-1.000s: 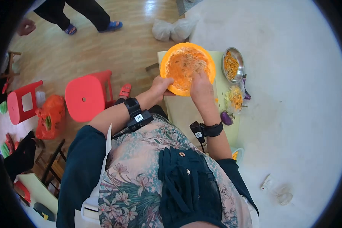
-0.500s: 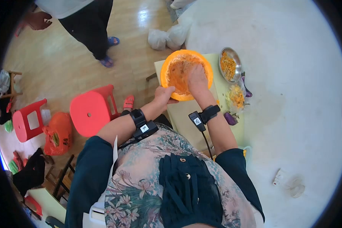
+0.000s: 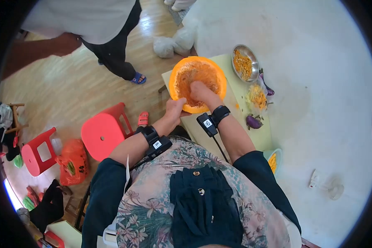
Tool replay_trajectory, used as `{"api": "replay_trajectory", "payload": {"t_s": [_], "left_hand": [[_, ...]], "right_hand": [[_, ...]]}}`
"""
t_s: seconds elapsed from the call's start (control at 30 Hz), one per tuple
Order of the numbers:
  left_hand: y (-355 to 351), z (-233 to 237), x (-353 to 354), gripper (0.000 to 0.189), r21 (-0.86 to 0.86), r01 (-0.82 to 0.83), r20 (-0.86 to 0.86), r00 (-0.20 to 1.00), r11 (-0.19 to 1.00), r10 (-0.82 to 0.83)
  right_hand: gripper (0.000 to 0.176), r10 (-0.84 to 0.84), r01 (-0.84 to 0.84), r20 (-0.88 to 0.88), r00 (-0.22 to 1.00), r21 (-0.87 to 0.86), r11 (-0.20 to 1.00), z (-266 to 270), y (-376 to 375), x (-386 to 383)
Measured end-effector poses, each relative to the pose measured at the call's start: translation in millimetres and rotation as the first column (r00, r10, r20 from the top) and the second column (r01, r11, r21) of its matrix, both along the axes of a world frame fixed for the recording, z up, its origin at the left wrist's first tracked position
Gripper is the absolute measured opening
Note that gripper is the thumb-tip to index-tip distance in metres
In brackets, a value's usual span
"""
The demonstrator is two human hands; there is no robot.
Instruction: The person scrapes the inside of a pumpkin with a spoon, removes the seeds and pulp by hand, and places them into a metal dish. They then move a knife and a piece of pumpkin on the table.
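A hollowed pumpkin half (image 3: 219, 74), orange-rimmed with stringy pulp inside, sits tilted toward me at the near end of a pale table. My left hand (image 3: 176, 108) grips its lower left rim, thumb on the cut edge and fingers under the shell. Inside the hollow, my right hand (image 3: 201, 91) is closed against the pulp at the lower right; its fingertips are hidden, so what they hold cannot be made out.
Right of the pumpkin are a steel bowl (image 3: 246, 62) of orange scraps, a bag of shreds (image 3: 257, 98), and eggplants (image 3: 254, 121). Red stools (image 3: 103, 134) and a red bag (image 3: 73, 163) stand left. A person (image 3: 111, 53) is at upper left; white bags (image 3: 164, 47) lie behind.
My right hand has moved down and left inside the pumpkin, toward the near rim. My left hand still holds the rim. The person at upper left has come closer.
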State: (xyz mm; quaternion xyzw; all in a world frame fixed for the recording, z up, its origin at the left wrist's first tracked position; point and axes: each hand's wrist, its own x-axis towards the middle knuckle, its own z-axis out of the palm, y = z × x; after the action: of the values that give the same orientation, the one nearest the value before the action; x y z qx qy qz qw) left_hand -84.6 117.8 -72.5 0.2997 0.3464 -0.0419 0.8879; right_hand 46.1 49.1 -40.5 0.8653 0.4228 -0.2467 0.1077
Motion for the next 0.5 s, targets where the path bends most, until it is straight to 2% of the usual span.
{"api": "replay_trajectory", "payload": {"t_s": [0.1, 0.17, 0.2, 0.27, 0.3, 0.33, 0.37, 0.5], "left_hand": [[7.0, -5.1, 0.7, 0.03, -0.028, -0.01, 0.013, 1.0, 1.0, 0.01], [12.3, -3.5, -0.8, 0.034, -0.048, 0.102, 0.026, 0.995, 0.994, -0.101], [12.8, 0.5, -0.2, 0.034, -0.045, 0.103, 0.026, 0.994, 0.994, -0.102], [12.8, 7.9, 0.5, 0.034, 0.01, 0.1, -0.013, 0.995, 0.995, -0.099], [12.9, 5.6, 1.0, 0.034, 0.007, 0.104, -0.01, 0.995, 0.995, -0.104], [12.9, 0.4, 1.3, 0.034, 0.003, 0.1, -0.002, 0.995, 0.995, -0.1], [13.7, 0.0, 1.7, 0.034, -0.003, 0.1, 0.004, 0.995, 0.995, -0.1], [18.0, -0.3, 3.5, 0.034, -0.012, 0.126, -0.008, 0.992, 0.992, -0.126]], "right_hand": [[0.017, 0.002, -0.003, -0.055, 0.998, -0.018, 1.0, 7.8, 8.5, -17.7], [0.016, -0.164, 0.168, -0.07, 0.984, 0.054, 0.984, 28.2, 10.5, -24.6], [0.016, -0.164, 0.168, -0.07, 0.984, 0.057, 0.984, 35.5, 10.1, -21.7], [0.021, -0.319, 0.31, 0.053, 0.946, 0.129, 0.942, 46.4, 4.6, -14.5], [0.021, -0.323, 0.314, 0.056, 0.945, 0.128, 0.941, 48.6, 1.4, -12.8], [0.026, -0.299, 0.217, 0.141, 0.944, 0.419, 0.882, 50.1, -2.1, -11.6], [0.033, -0.302, 0.081, 0.227, 0.926, 0.662, 0.745, 50.5, -4.7, -11.0], [0.043, -0.278, 0.117, 0.169, 0.946, 0.62, 0.776, 30.0, -1.3, -8.6]]}}
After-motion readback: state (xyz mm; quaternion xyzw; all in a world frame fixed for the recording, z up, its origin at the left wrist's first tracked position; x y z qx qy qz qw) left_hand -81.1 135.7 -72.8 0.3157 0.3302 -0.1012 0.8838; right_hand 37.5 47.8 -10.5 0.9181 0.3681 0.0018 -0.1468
